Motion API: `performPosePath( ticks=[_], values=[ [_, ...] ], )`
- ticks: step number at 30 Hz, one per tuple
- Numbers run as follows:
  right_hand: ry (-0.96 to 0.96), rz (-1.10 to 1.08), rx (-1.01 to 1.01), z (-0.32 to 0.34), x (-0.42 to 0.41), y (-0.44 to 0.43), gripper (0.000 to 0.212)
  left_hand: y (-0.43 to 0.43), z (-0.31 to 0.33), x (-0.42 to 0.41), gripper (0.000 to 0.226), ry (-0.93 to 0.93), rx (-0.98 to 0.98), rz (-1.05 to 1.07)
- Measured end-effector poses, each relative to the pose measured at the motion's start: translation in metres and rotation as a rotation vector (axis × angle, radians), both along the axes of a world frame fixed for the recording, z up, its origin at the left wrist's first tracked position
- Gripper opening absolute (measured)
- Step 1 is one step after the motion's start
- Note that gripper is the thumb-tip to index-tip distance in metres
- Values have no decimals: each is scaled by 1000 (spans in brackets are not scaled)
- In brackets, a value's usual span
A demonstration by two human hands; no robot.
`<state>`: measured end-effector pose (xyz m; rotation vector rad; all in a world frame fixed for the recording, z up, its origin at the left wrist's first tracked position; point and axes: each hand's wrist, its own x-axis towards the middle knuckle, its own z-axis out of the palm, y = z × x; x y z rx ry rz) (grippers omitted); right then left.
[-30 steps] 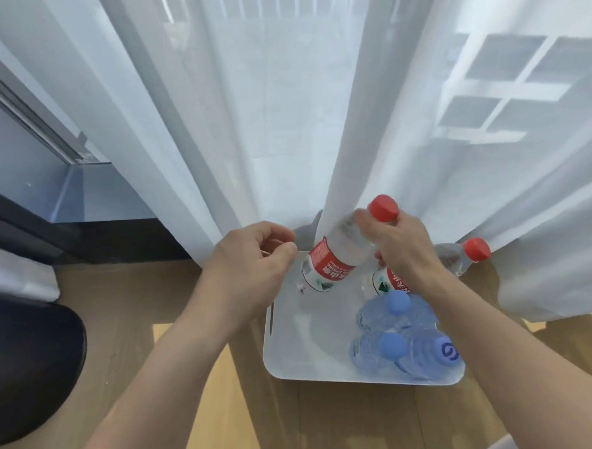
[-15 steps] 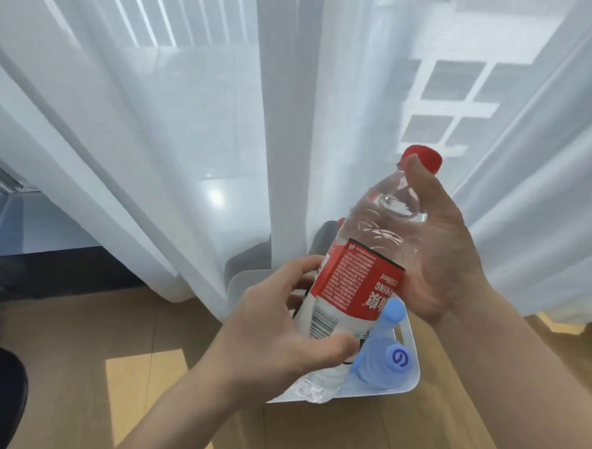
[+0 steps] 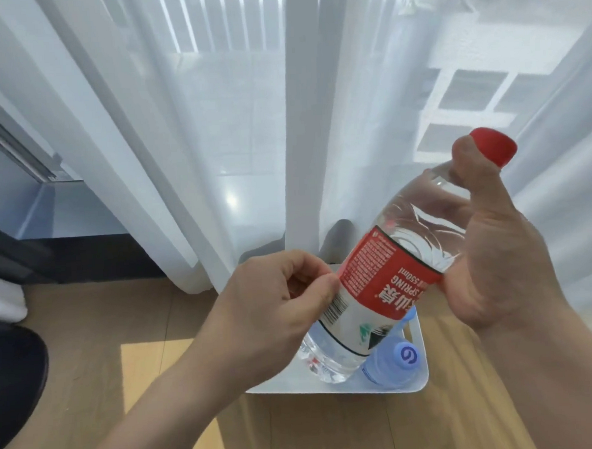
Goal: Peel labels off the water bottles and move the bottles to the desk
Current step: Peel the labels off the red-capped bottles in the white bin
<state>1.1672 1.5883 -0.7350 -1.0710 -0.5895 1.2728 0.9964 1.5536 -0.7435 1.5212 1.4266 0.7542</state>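
Observation:
A clear water bottle (image 3: 415, 228) with a red cap and a red and white label (image 3: 376, 282) is tilted in the air, cap up to the right. My right hand (image 3: 494, 248) grips its upper half. My left hand (image 3: 275, 307) pinches the left edge of the label near the barcode. Below the bottle, a white tray (image 3: 416, 386) sits on the floor with a blue-capped bottle (image 3: 394, 363) in it. The rest of the tray's contents are hidden behind the held bottle.
White sheer curtains (image 3: 249, 141) hang right behind the tray. The floor (image 3: 125, 387) is light wood. A dark rounded object (image 3: 11, 383) lies at the left edge, with a dark sill and window frame at the upper left.
The bottle came up out of the tray and closer to the camera. My left hand went from cupping its lower part to pinching the label edge.

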Motion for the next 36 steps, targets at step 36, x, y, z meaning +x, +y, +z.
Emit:
performPosePath(
  ticks=[36],
  values=[
    [180,198,37,35,-3,-23,14,3,0,-6,66,-13,-513,-136]
  ],
)
